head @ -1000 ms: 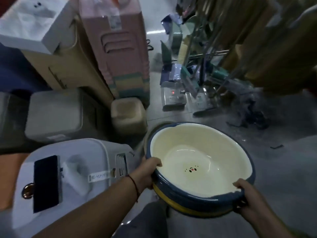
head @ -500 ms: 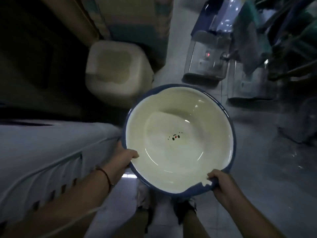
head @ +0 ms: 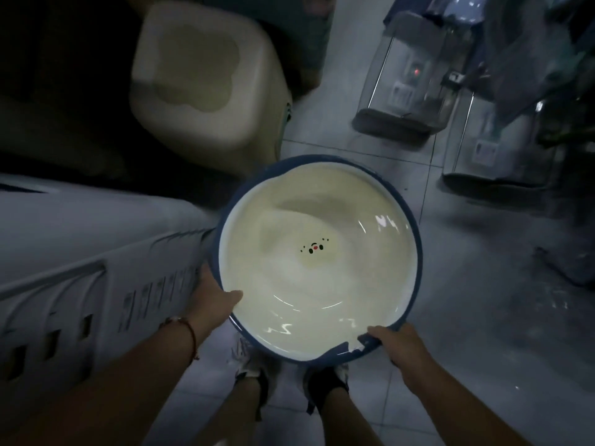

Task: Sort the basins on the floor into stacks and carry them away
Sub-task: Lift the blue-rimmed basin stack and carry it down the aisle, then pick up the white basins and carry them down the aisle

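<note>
At the far left a large white appliance [head: 80, 268] lies on its side along the floor, running off the left edge. The printed panel on its near face is motion-blurred, so none of the writing can be read. Beyond it, toward the far side, a cream plastic stool [head: 199, 85] with a recessed top stands in the dark; what surrounds it on the left is too dim to make out.

The left hand [head: 211, 299], with a thin cord bracelet [head: 190, 333] at the wrist, grips the left near rim of the basin [head: 322, 259], thumb hooked over the edge onto the cream inside, fingers hidden beneath. The basin is round, so it has no long axis. It is held level in front of the body, its mouth facing straight up toward the camera, above the tiled floor [head: 467, 317] and the person's shoes [head: 325, 381]. Inside is cream, the rim is blue, and a small cartoon face in black dots with one red dot sits at the bottom centre. Whether other basins nest below it is hidden.

The right hand [head: 399, 346] clamps the near right rim, thumb over the blue lip, the other fingers out of sight underneath.

At the far right stand two clear-cased machines [head: 415, 78] on the floor, one showing a small red light; their labels are blurred and the right edge dissolves into dark clutter.
</note>
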